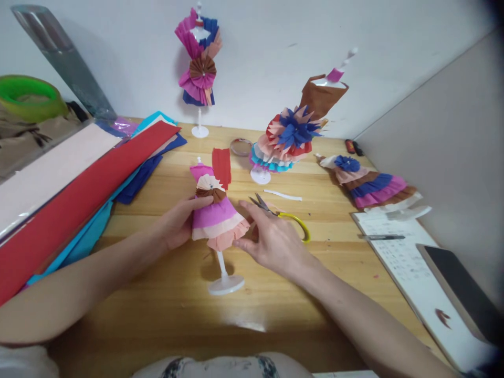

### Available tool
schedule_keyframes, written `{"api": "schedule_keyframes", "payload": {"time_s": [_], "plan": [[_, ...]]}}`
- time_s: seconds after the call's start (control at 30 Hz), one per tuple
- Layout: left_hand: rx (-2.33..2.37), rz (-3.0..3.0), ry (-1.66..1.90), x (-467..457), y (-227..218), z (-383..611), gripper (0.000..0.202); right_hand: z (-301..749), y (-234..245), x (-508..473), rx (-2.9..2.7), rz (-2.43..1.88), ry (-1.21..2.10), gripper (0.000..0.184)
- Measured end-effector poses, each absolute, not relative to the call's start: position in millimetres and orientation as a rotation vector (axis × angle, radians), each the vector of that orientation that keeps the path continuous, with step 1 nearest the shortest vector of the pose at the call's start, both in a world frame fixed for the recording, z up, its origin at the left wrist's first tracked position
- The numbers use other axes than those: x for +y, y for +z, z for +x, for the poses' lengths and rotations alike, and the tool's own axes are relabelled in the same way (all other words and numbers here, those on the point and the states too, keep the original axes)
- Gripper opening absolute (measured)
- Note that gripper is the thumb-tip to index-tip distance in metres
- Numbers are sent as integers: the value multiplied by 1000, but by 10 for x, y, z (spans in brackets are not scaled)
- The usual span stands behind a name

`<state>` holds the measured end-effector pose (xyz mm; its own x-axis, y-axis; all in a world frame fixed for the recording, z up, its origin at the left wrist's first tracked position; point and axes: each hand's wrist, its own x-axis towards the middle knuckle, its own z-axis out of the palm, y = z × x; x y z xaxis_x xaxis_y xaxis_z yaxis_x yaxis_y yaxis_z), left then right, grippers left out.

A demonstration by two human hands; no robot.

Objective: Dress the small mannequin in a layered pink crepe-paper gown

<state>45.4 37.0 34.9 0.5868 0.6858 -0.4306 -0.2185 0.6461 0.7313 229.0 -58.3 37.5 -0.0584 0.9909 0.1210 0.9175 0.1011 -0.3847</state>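
A small white mannequin stand (226, 284) wears a paper dress (214, 212) in magenta, cream and peach, with a cream and brown pleated rosette (210, 186) at its waist. My left hand (181, 223) grips the dress from the left, its thumb lying across the brown part of the rosette. At the right side of the skirt, my right hand (271, 236) has its thumb and forefinger apart, the thumb close to the peach hem; I cannot tell if it touches. Yellow-handled scissors (295, 218) lie partly behind that hand. Behind the dress is a red paper piece (222, 167).
Folded crepe paper (98, 202) covers the table's left side. Two dressed mannequins (202, 73) (293, 131) stand at the back. Right are a striped paper dress (374, 184), a white board (397, 257), a pen (381, 237) and a phone (460, 283). A tape roll (241, 147) lies behind.
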Motion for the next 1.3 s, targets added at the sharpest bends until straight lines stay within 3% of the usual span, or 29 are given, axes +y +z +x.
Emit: {"api": "schedule_keyframes", "payload": {"time_s": [0.07,0.23,0.83,1.07,1.3], "plan": [[780,661,573,356,352,466,13,2258,286,-573,-2022,-1729,301,61],[841,583,553,358,363,477,11,2241,107,-558,-1873,-1531,314,45],[849,486,536,361,362,473,16,2263,12,-548,-1807,-1468,415,49],[877,441,522,387,377,455,24,2253,-5,-531,-1461,-1372,957,40],[818,531,501,429,350,415,16,2281,67,-495,-1172,-1218,1369,54]]}}
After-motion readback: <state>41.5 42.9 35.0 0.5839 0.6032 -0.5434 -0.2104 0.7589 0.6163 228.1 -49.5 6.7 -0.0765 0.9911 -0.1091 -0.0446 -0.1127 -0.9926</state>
